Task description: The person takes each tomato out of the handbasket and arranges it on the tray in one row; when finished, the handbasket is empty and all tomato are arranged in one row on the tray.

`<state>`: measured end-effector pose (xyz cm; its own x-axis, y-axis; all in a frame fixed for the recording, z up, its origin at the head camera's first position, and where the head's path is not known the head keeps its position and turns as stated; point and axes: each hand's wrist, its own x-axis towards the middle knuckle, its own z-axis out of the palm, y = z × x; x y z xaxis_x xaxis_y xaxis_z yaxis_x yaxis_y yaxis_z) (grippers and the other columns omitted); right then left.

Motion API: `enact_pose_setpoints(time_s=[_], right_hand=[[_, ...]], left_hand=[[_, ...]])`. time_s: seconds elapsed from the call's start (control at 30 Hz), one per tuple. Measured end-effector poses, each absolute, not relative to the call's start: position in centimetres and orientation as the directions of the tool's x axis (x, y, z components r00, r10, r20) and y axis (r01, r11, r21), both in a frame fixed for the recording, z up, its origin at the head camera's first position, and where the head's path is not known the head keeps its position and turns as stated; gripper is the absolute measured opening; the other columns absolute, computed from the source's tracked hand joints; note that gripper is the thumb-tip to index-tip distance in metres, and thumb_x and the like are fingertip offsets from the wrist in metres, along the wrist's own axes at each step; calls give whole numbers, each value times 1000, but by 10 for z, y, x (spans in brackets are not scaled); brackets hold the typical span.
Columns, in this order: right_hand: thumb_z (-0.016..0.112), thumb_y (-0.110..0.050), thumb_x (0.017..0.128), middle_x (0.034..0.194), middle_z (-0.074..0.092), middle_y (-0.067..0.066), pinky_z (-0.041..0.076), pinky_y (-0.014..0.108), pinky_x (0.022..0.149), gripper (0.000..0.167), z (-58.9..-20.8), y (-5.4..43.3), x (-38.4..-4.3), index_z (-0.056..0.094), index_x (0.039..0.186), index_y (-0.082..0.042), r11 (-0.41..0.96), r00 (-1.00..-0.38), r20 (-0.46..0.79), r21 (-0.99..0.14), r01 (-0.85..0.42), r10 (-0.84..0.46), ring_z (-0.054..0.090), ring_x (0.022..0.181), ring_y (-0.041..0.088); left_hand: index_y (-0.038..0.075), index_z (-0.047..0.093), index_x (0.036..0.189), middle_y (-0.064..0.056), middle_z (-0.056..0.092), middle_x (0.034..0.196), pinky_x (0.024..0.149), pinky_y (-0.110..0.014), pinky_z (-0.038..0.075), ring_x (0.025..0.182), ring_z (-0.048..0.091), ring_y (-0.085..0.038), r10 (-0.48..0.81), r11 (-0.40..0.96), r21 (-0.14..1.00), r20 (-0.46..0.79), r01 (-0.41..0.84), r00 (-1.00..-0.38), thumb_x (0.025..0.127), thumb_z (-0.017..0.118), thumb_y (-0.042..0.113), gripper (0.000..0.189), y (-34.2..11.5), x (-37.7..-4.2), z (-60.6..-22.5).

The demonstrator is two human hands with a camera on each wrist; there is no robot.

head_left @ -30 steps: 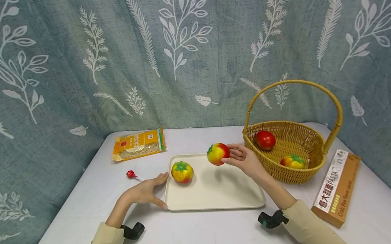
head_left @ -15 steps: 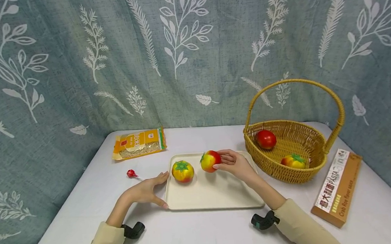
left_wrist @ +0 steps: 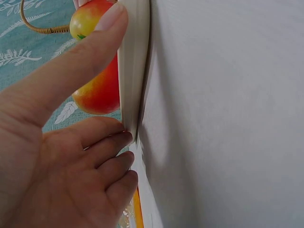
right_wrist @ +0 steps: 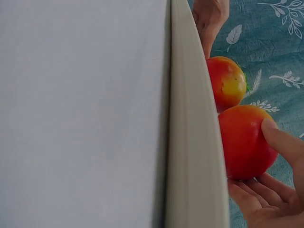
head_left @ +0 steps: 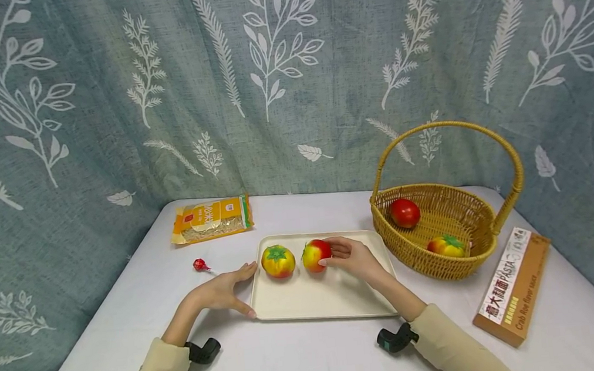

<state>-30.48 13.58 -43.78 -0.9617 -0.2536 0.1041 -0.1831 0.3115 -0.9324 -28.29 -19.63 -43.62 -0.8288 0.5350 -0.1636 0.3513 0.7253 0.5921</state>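
My right hand (head_left: 353, 259) holds a red-and-yellow tomato (head_left: 314, 256) with a green leafy top, low over the cream tray (head_left: 307, 305). In the right wrist view its thumb lies on the upper side of this tomato (right_wrist: 247, 142), with the fingers underneath. A similar tomato (head_left: 278, 262) sits in the left part of the tray, green top up. My left hand (head_left: 221, 292) is spread along the tray's left edge, the thumb at the front corner. The left wrist view shows the thumb and fingertips right at the tray's rim (left_wrist: 133, 71).
A wicker basket (head_left: 404, 254) with a tall handle stands at the right, holding a red fruit (head_left: 404, 213) and another tomato (head_left: 446, 246). Beside it lies a pasta box (head_left: 513, 287). A yellow grain bag (head_left: 211, 219) and a red lollipop (head_left: 200, 265) lie at the left.
My right hand has carried the tomato left and down, closer to the tray and to the other tomato. My left hand has stayed at the tray's edge.
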Motion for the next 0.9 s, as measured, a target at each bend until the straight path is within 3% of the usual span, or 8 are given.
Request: enact_pose_setpoints(time_s=[0.13,0.4,0.9], right_hand=[[79,-18,81,128,60,19,48,40,97,57,-438,142,-305,57,130,0,386,-946,153,-885,-260,-286,56,120,33],[82,-21,77,125,62,19,50,40,93,62,-437,157,-304,58,129,3,552,-871,285,-683,-478,-400,61,112,33],[81,-18,78,126,61,21,49,41,94,60,-432,175,-297,58,127,6,565,-843,253,-646,-512,-474,59,114,38]], left_hand=[[2,29,150,-12,24,157,115,-50,19,144,20,-32,539,721,596,-160,354,-827,67,88,36,107,-196,-283,-435],[1,29,150,-13,24,157,114,-50,20,144,20,-33,534,720,602,-160,347,-830,67,88,34,107,-195,-282,-434],[3,29,151,-12,23,157,115,-49,19,144,19,-32,530,724,599,-167,342,-831,68,88,35,107,-196,-282,-436]])
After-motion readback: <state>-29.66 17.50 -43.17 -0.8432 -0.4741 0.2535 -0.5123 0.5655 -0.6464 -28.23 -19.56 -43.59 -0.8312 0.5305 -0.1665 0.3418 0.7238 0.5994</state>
